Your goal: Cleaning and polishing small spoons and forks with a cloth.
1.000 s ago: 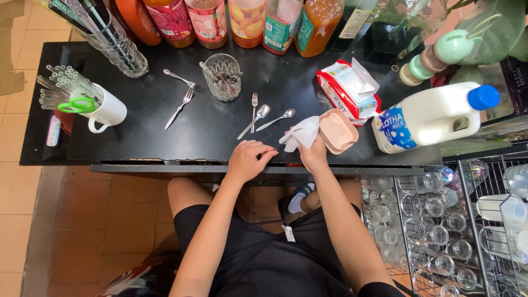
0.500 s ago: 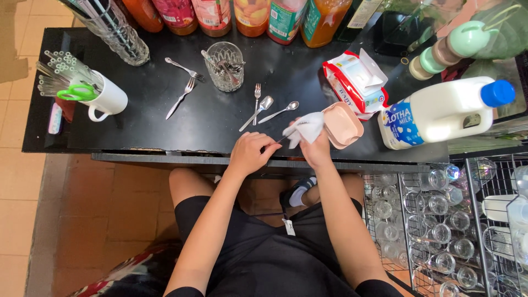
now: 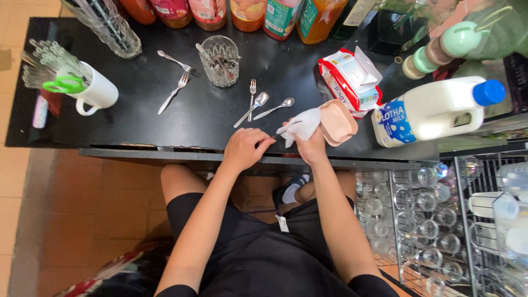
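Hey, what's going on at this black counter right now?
A seated person is wiping a piece of cutlery: the left hand pinches its handle while the right hand wraps a white wipe around its other end. Two spoons and a fork lie just beyond, beside an open wipe packet and a milk jug.

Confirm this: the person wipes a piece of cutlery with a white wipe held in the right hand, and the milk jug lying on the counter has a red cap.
Not quite. The head view shows the milk jug with a blue cap, not red. The rest stands: the right hand holds the white wipe around a thin piece of cutlery that the left hand grips.
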